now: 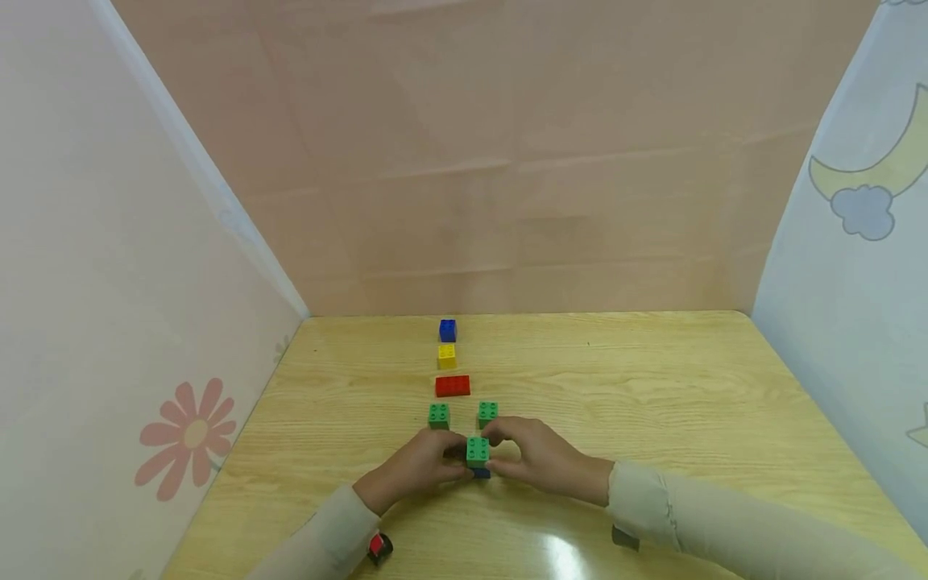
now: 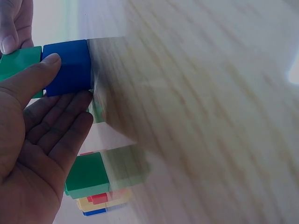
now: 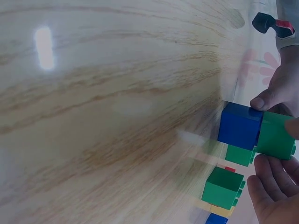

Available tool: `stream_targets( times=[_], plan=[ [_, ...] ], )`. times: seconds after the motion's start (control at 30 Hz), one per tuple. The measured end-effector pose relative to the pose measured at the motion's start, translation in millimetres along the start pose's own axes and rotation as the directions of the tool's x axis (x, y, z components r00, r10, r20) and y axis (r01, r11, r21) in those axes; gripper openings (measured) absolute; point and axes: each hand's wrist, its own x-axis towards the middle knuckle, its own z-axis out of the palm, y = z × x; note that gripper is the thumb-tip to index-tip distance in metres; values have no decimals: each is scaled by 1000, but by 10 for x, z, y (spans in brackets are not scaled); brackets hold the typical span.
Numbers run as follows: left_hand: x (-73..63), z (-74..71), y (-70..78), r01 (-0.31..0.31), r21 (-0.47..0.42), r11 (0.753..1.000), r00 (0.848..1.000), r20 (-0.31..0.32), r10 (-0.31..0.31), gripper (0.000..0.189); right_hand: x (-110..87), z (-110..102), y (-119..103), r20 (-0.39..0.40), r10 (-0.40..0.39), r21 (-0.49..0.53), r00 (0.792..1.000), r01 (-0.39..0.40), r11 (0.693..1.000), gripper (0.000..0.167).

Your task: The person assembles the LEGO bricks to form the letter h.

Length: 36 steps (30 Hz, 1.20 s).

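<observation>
Green four-stud plastic bricks [image 1: 438, 417] stand just beyond — the left grip [image 1: 416, 470] pinches a blue plastic cube [image 2: 74, 74] on the bench [image 1: 689, 395], the right grip [image 1: 549, 459] a green plastic cube [image 1: 478, 453] directly above it.

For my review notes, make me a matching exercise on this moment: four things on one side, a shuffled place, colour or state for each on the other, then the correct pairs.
Things
1. Yellow block
2. Upper held block
3. Lower held block
4. Left hand

Places, colours, states
A. Blue
B. Thumb touching the bottom one of the two held blocks
C. Lying between the red block and the far blue block
D. Green

Pairs: 1-C, 2-D, 3-A, 4-B
</observation>
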Motion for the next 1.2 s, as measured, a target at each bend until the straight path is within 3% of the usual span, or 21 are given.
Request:
stream_targets(
  times=[0.57, 1.2],
  plan=[
    [14, -27, 7, -25, 17, 1000, 1000, 10, 25, 27, 17, -22, -10, -30, -89, -117, 996, 85, 990, 36],
    [16, -24, -5, -24, 15, 1000, 1000, 13, 23, 30, 40, -37, -20, 7, -55, -136, 998, 56, 989, 37]
  ],
)
